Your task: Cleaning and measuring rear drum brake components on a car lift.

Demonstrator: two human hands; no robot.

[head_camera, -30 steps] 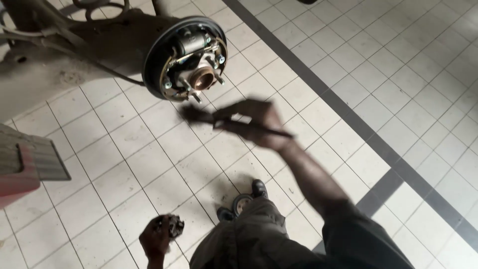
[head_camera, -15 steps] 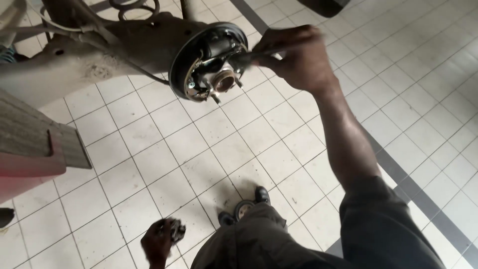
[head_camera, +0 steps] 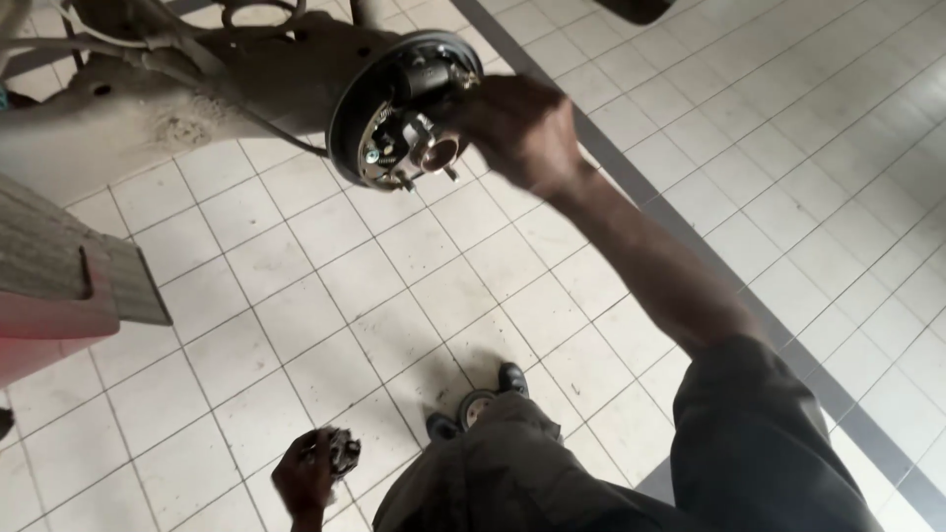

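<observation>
Brake assembly (head_camera: 404, 108) facing right, right hand (head_camera: 517, 128) on it

Drum brake assembly (head_camera: 406, 108): bare metal, dark backing plate with a dull sheen, its hub (head_camera: 439, 153) brighter. Beside it, axle beam (head_camera: 148, 108): matt, dusty, rough-coated metal. Below it, floor tiles (head_camera: 325, 296): glossy white ceramic, dark grout. Trousers (head_camera: 552, 473): matt grey cloth.

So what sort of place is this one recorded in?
Most likely a car repair workshop: an exposed drum brake assembly on a raised vehicle's axle, above a white tiled floor. The right hand reaches the brake.
</observation>
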